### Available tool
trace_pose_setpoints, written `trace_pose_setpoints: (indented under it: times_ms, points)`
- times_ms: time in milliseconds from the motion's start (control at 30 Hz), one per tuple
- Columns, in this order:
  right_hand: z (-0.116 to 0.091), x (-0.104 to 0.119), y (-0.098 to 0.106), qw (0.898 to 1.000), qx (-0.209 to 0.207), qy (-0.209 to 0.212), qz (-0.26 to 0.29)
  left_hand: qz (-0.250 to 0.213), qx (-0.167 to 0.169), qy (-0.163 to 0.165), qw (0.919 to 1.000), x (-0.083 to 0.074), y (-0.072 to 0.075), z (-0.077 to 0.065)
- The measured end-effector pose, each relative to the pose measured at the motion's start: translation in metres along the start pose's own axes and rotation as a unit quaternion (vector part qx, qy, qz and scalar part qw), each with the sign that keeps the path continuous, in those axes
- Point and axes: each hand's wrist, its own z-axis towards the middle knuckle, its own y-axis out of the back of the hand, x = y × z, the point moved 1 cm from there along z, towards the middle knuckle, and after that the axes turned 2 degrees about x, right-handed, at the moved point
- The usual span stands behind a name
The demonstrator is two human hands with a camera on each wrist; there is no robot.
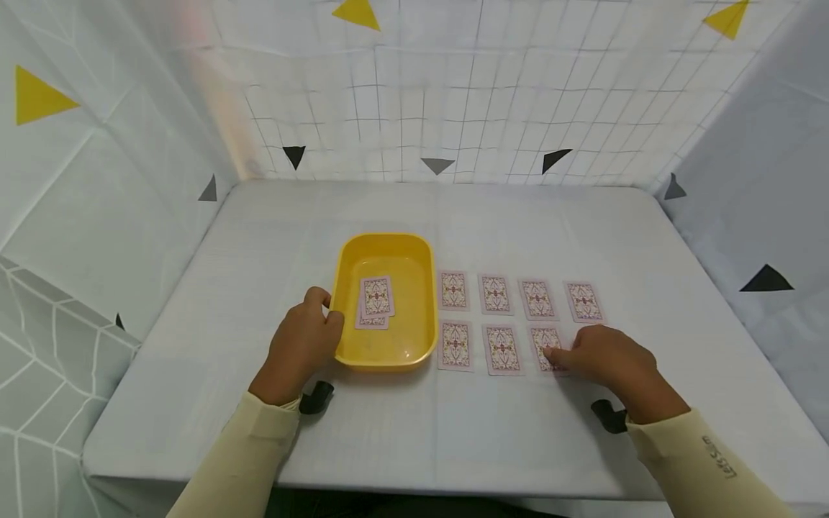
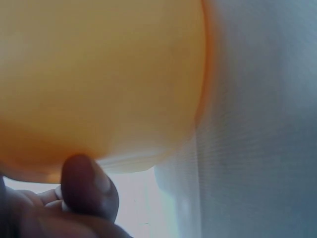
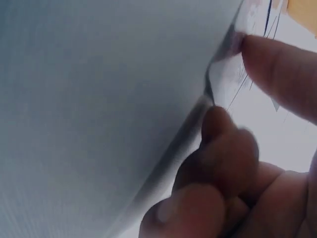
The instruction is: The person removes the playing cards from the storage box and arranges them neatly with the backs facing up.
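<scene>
A yellow plastic tray [image 1: 426, 288] stands left of centre on the white-covered table. My left hand [image 1: 306, 345] grips its left rim; in the left wrist view the thumb [image 2: 88, 186] lies against the outer wall. Two face-down playing cards [image 1: 376, 296] overlap inside the tray. To its right, face-down cards with red-patterned backs lie in two rows. My right hand [image 1: 612, 360] pinches the rightmost visible card [image 1: 544, 340] of the near row. Its thumb [image 3: 272, 64] is on the patterned back, with a fingertip at the card's edge in the right wrist view.
Several cards make up the far row, its rightmost card [image 1: 585, 302] just beyond my right hand. Two more near-row cards, one at the middle [image 1: 502, 350] and one beside the tray [image 1: 455, 345], lie left of the pinched card. White cloth walls [image 1: 414, 93] enclose the table's back and sides.
</scene>
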Motion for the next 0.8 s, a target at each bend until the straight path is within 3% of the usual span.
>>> trace_pose_setpoints:
  times_ms: [233,367,600,800]
  points:
    - [-0.003,0.004,-0.001,0.999,-0.034,-0.002,0.008,0.001,0.003,0.009,0.9999,0.000,-0.001,0.001]
    - [-0.003,0.013,-0.002,0.997,-0.078,0.006,0.002,0.003,0.002,0.010,0.9999,0.000,-0.001,0.001]
    - [-0.007,0.043,-0.006,0.978,-0.200,0.041,-0.047,0.003,0.005,0.013,0.9999,-0.001,-0.001,0.001]
    - [-0.014,0.076,-0.003,0.966,-0.241,0.067,-0.071,0.002,0.006,0.017,0.9998,-0.001,-0.001,0.001]
